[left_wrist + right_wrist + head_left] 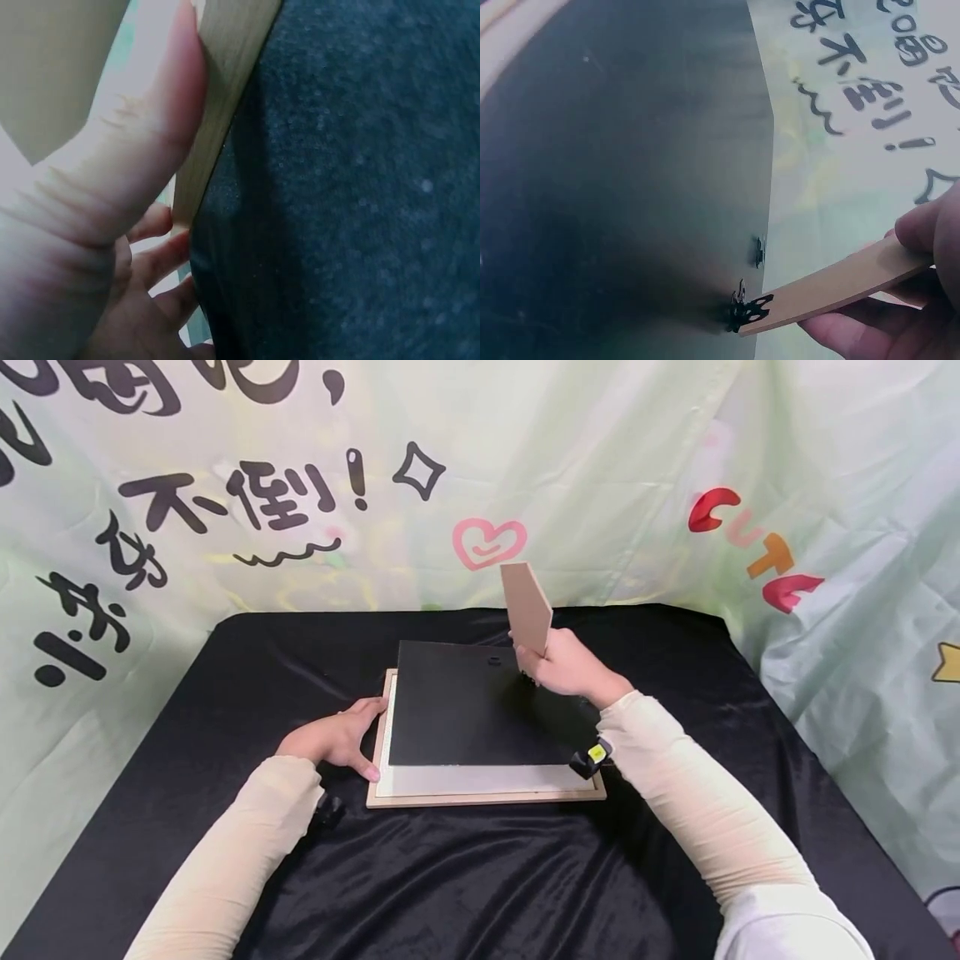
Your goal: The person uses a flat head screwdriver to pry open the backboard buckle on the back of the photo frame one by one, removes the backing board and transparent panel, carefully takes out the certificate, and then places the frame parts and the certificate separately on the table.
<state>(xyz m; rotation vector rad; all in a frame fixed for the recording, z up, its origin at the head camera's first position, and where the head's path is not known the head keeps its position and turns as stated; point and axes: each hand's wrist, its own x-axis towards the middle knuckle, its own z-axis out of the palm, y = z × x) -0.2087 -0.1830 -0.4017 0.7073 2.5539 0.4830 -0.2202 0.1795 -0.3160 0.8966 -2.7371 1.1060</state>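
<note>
A light wooden picture frame (487, 801) lies on the table with a white sheet (480, 780) inside it. Above the sheet is a black backing board (457, 718), its far edge reaching past the frame. My right hand (566, 667) grips the tan easel leg (527, 606), which stands up from the board. A black metal hinge (751, 309) joins the leg to the board in the right wrist view. My left hand (337, 735) rests at the frame's left side, thumb near the front corner and fingers spread farther back along the edge.
A wrinkled black cloth (480, 877) covers the table. Behind it hangs a pale green curtain (600, 485) with lettering and a pink heart. A small black hanger (494, 661) sits near the board's far edge. Each wrist wears a small black camera.
</note>
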